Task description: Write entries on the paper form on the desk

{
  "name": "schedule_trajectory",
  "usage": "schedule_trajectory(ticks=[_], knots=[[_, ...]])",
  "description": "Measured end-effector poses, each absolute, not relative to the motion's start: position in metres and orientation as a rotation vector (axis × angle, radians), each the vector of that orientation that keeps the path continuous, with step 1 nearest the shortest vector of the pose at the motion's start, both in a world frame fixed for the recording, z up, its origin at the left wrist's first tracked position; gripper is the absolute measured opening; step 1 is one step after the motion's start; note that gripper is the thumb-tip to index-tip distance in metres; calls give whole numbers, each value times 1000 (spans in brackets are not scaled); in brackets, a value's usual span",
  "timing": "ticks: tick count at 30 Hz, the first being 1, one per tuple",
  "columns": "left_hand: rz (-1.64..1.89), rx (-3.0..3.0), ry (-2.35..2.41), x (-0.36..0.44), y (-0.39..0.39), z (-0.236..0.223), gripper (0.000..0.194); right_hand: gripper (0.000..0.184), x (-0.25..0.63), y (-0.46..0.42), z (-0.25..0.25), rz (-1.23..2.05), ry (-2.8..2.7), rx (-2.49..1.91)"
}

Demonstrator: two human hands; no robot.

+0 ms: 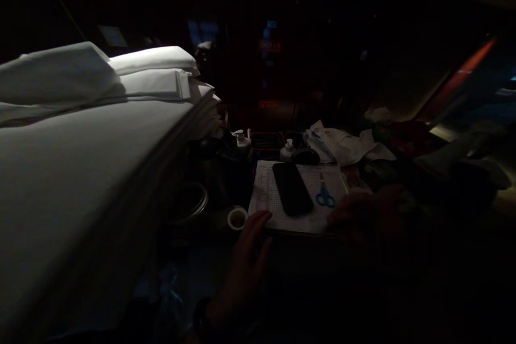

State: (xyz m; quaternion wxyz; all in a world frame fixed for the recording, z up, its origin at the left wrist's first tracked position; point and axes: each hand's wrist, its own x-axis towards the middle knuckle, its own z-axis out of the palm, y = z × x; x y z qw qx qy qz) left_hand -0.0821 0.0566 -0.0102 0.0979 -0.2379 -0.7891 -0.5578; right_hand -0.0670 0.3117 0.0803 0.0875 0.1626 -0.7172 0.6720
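Resting at the near left corner of a white gridded sheet (298,193), the left hand (248,258) lies flat, fingers loosely spread and gripping nothing, fingertips touching the paper's edge. Head view only, very dark. A dark band sits on that wrist. The right hand (365,215) is at the sheet's near right corner, deep in shadow; cannot tell whether its fingers are curled or flat, or whether they hold anything. On the sheet: a black phone (292,188) lying slanted across the middle, and small blue-handled scissors (324,193) just right of it, both between the two hands and further from the person. A small white tape roll (237,219) stands just left of the left hand's fingertips. A tall stack of white folded fabric (92,134) fills the left side. Behind the sheet are two white bottles (243,140) and crumpled white cloth (346,145). Background too dark to make out.
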Motion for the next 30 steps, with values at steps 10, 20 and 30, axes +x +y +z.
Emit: schedule_trajectory(ticks=[10,20,30], knots=[[-1454,-891,-2460,-78,45,-47,67,29,-163,251,14,619,-2607,605],[-1466,-1250,-2400,-88,53,-62,91,23,-141,302,28,1174,-2309,-222],[-1685,-1267,-2334,-84,54,-23,75,41,-218,211,78,2260,-1783,31]])
